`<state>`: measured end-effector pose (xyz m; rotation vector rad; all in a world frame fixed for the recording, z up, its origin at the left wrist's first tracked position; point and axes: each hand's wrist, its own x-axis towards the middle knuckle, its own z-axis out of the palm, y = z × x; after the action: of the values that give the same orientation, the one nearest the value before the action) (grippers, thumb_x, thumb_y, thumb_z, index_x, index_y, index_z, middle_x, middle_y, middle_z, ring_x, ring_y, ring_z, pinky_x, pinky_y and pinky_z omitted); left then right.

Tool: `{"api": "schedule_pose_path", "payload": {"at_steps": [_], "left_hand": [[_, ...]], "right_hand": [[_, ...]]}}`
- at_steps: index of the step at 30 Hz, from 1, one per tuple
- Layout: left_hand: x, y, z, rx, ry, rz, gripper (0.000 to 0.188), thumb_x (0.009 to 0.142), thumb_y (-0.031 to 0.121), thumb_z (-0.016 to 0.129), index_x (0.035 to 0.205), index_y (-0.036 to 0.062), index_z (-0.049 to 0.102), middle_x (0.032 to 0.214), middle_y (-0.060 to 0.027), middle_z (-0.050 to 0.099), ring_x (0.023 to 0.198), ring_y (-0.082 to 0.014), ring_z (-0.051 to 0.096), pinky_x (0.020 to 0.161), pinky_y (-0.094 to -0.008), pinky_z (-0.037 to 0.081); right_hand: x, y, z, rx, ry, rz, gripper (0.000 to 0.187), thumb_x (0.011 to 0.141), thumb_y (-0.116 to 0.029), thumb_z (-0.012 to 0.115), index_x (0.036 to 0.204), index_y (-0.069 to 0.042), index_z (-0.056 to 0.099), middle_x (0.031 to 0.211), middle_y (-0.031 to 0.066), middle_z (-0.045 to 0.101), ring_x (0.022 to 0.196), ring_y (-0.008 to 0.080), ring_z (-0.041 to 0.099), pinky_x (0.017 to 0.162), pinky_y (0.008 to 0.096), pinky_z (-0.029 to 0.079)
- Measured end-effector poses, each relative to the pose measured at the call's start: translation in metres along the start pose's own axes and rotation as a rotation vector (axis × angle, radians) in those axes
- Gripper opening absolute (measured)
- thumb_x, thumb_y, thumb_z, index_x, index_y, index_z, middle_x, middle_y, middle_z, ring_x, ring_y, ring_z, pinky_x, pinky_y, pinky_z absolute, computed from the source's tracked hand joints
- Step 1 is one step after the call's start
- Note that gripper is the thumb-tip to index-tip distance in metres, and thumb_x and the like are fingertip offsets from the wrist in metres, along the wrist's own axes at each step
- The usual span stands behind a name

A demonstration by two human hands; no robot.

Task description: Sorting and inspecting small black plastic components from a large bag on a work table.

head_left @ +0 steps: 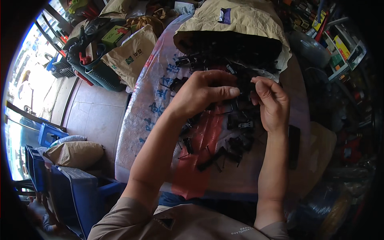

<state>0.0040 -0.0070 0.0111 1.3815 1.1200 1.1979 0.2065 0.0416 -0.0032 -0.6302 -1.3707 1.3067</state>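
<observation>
Over the middle of the table, my left hand (204, 91) curls with its thumb stretched toward the right. Opposite it, my right hand (273, 100) has its thumb and fingers pinched together. A small black plastic part (245, 89) shows darkly between the two hands; its exact shape is lost against the black pieces behind. Around and below the hands lie loose black plastic parts (236, 146), some with thin pins or legs sticking out. One piece (245, 125) catches the light near my right wrist. More black pieces sit in the mouth of a large brown paper sack (248, 20) at the far side.
A whitish woven sheet with blue marks (138, 120) and a red stripe covers the table. Left of it stand a paper bag (134, 52) and a dark green basket (98, 74). Blue plastic stools (74, 192) and a stuffed sack (76, 155) are lower left. Cluttered shelves (340, 52) stand right.
</observation>
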Motion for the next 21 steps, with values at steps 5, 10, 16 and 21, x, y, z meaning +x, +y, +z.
{"api": "schedule_pose_path", "payload": {"at_steps": [5,10,16,21], "left_hand": [[-0.005,0.010,0.019,0.081,0.039,0.032,0.039,0.082,0.017,0.076,0.114,-0.0016,0.063,0.095,-0.0054,0.067,0.087,-0.0099,0.060,0.078,-0.0255,0.050],[-0.009,0.012,0.025,-0.008,0.027,0.105,0.035,0.083,0.011,0.074,0.114,-0.0014,0.061,0.097,-0.0045,0.065,0.087,-0.0089,0.060,0.077,-0.0249,0.050],[-0.014,0.024,0.026,-0.081,-0.028,0.037,0.046,0.082,0.015,0.076,0.119,-0.0046,0.059,0.100,-0.0080,0.066,0.089,-0.0118,0.062,0.078,-0.0252,0.051],[-0.011,0.011,0.038,-0.023,0.093,0.132,0.033,0.084,0.013,0.073,0.109,-0.0050,0.062,0.095,-0.0101,0.069,0.086,-0.0119,0.064,0.075,-0.0266,0.052]], "right_hand": [[-0.001,-0.001,0.001,-0.069,0.001,-0.082,0.020,0.094,-0.018,0.064,0.099,0.001,0.069,0.101,0.0037,0.066,0.080,0.0077,0.057,0.068,0.0212,0.045],[-0.001,-0.006,0.000,-0.065,-0.088,-0.095,0.023,0.097,-0.017,0.057,0.103,0.002,0.069,0.111,0.0065,0.064,0.101,0.0109,0.056,0.089,0.0246,0.043],[-0.003,-0.009,-0.003,-0.113,-0.073,-0.142,0.022,0.097,-0.015,0.057,0.106,0.001,0.069,0.108,0.0059,0.063,0.102,0.0116,0.056,0.091,0.0258,0.042],[-0.005,-0.010,0.000,-0.153,-0.109,-0.164,0.021,0.096,-0.013,0.058,0.108,0.001,0.068,0.109,0.0039,0.061,0.100,0.0095,0.055,0.086,0.0242,0.044]]}}
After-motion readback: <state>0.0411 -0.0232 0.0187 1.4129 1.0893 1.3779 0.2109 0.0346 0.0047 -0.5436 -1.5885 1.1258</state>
